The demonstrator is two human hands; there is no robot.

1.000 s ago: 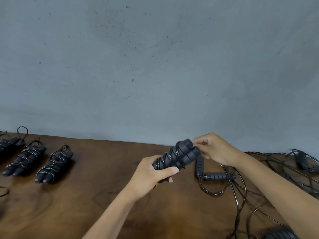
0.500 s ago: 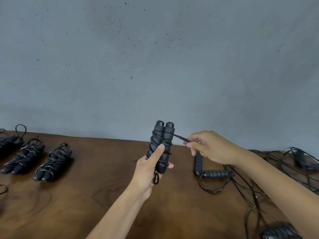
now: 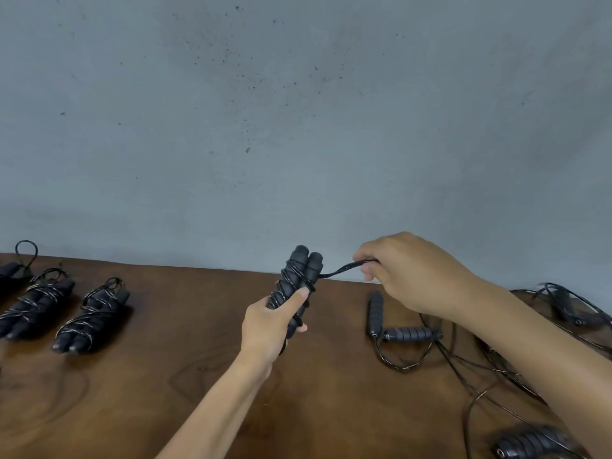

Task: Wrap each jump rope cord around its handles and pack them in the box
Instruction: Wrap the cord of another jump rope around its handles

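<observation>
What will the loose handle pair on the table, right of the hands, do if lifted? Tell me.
The loose handle pair likely lifts stiff, but its cord looks floppy and would trail. That cord seems to run into the tangle, so it may snag. The round handles might roll if nudged.

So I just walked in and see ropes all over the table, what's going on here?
A person is bundling jump ropes. The left hand grips a pair of handles held upright, cord wound around them, while the right hand pinches the cord end and pulls it sideways. Wrapped bundles lie in a row on the table to the left. Loose ropes lie tangled on the right. No box is in view.
</observation>
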